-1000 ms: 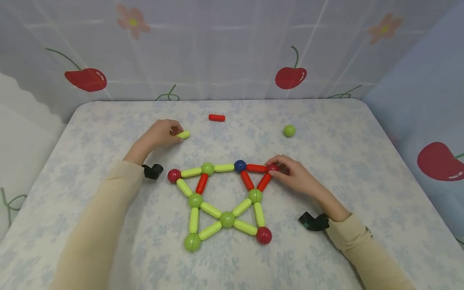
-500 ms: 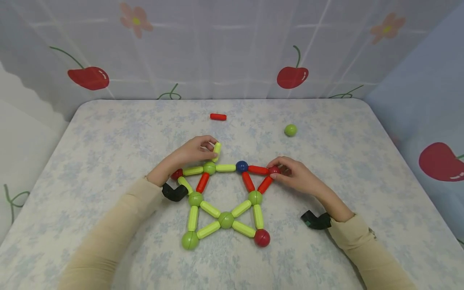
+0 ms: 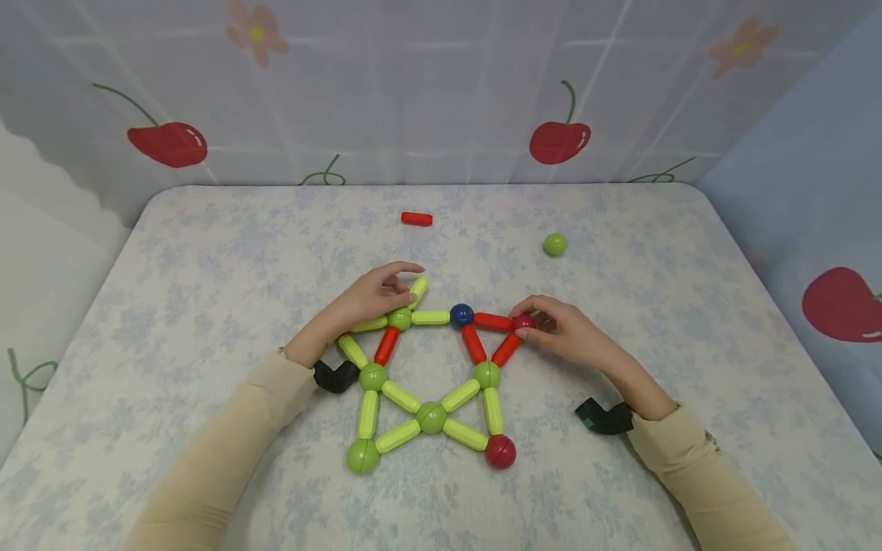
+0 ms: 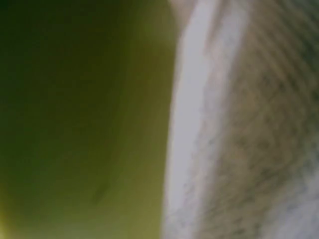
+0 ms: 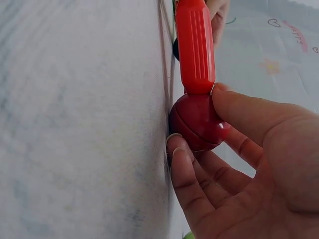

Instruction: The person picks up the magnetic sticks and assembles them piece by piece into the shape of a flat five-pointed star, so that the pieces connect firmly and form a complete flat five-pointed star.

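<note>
On the table lies a flat frame of magnetic rods and balls. My left hand [image 3: 375, 295] is at the frame's far left corner. Its thumb and a bent finger pinch a yellow-green magnetic rod [image 3: 419, 288], which meets a green ball [image 3: 400, 318]. The index finger sticks out straight. My right hand [image 3: 561, 333] holds a dark red ball [image 5: 194, 122] at the frame's far right corner between thumb and fingers. A red rod [image 5: 195, 47] joins that ball. A blue ball [image 3: 462, 315] sits between both hands. The left wrist view is blurred green and beige.
A loose red rod [image 3: 416, 219] and a loose green ball [image 3: 555, 244] lie toward the table's back edge. The near corners of the frame have a green ball [image 3: 362, 456] and a red ball [image 3: 501, 451]. A patterned curtain [image 3: 427, 99] hangs behind the table.
My left hand has come right with the yellow-green rod, from the table's left side to the frame's green ball. Its index finger has lately straightened. The right hand stays on the red ball.
</note>
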A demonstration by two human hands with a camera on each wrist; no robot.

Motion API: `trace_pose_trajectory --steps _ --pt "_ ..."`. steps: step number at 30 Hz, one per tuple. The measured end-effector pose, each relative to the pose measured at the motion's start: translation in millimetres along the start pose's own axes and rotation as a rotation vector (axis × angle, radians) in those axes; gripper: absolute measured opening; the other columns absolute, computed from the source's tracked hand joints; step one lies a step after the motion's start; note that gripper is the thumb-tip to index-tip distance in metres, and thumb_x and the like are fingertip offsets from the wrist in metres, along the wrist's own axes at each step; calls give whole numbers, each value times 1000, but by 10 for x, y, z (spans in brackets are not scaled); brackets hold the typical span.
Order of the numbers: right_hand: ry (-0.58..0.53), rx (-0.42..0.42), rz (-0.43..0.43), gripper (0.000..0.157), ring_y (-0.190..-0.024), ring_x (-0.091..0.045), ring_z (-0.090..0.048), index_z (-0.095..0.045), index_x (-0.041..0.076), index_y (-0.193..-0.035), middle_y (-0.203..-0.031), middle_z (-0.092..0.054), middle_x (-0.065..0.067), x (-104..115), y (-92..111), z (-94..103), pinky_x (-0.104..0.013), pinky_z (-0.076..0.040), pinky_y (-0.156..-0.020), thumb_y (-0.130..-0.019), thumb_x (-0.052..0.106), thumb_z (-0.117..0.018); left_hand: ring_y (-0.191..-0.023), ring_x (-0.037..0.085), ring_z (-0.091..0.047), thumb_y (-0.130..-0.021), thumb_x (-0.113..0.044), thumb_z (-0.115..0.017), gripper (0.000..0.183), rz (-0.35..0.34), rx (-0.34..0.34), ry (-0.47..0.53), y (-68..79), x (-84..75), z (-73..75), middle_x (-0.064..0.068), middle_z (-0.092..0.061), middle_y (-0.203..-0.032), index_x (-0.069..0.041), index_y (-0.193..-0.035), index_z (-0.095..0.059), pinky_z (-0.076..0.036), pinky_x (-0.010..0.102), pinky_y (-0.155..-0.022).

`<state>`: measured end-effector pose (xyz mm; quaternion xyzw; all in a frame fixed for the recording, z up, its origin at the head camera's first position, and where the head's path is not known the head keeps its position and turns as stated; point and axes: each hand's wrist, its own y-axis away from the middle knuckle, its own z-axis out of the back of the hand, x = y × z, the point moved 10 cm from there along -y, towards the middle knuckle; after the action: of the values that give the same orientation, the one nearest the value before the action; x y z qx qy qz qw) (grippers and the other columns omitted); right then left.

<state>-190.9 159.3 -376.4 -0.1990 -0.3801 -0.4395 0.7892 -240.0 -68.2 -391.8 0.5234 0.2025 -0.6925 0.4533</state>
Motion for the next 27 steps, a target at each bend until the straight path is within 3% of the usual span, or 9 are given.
trace_pose_trajectory --steps 4,7,10,13,16,20,23,27 --pt "3 31 -3 20 -86 -18 -56 -61 9 -109 -101 -59 -2 -21 -3 -9 -37 -47 -74 -91 14 -64 -90 24 -58 -92 -13 -61 49 -17 12 19 17 0 -11 14 -57 -100 -9 -138 -44 -44 37 -81" --pt "20 113 -15 22 -88 -18 -56 -61 10 -112 -104 -59 -1 7 -17 12 -37 -47 -76 -91 15 -63 -89 25 -58 -92 -15 -61 46 -1 13 24 18 21 -14 13 -56 -100 -9 -136 -47 -44 36 -80" --pt "90 215 -34 28 -91 -19 -55 -60 7 -119 -110 -58 -4 92 -70 102 -37 -46 -76 -92 14 -62 -87 24 -56 -92 -17 -61 43 18 12 15 20 39 -24 13 -56 -101 -11 -133 -50 -44 36 -78" --pt "202 263 -14 34 -93 -20 -54 -57 3 -124 -115 -57 -8 294 -244 258 -37 -46 -76 -92 15 -62 -88 24 -56 -93 -18 -61 43 25 7 2 37 46 -16 13 -56 -104 -11 -134 -50 -43 36 -79" --pt "256 235 42 36 -95 -21 -55 -56 2 -125 -118 -57 -10 561 -552 428 -38 -47 -77 -92 15 -62 -87 24 -55 -94 -18 -60 43 17 -3 -8 57 39 -13 13 -56 -105 -12 -134 -49 -43 37 -79" --pt "212 151 67 35 -98 -23 -55 -56 5 -125 -116 -57 -9 776 -1111 537 -39 -46 -81 -93 17 -61 -83 24 -55 -94 -16 -58 42 -8 -28 -48 77 13 -20 12 -57 -103 -12 -135 -49 -43 36 -77" --pt "147 95 1 33 -99 -23 -54 -56 6 -123 -115 -56 -9 711 -1553 496 -38 -45 -82 -93 19 -60 -82 23 -55 -95 -16 -57 42 -8 -36 -69 70 18 -47 12 -57 -104 -13 -136 -49 -44 36 -77" --pt "68 19 -115 33 -100 -23 -52 -58 4 -122 -114 -55 -10 444 -2014 369 -36 -44 -82 -93 19 -60 -83 23 -56 -95 -15 -57 41 -6 -41 -66 33 9 -73 12 -57 -104 -12 -135 -50 -44 36 -77"
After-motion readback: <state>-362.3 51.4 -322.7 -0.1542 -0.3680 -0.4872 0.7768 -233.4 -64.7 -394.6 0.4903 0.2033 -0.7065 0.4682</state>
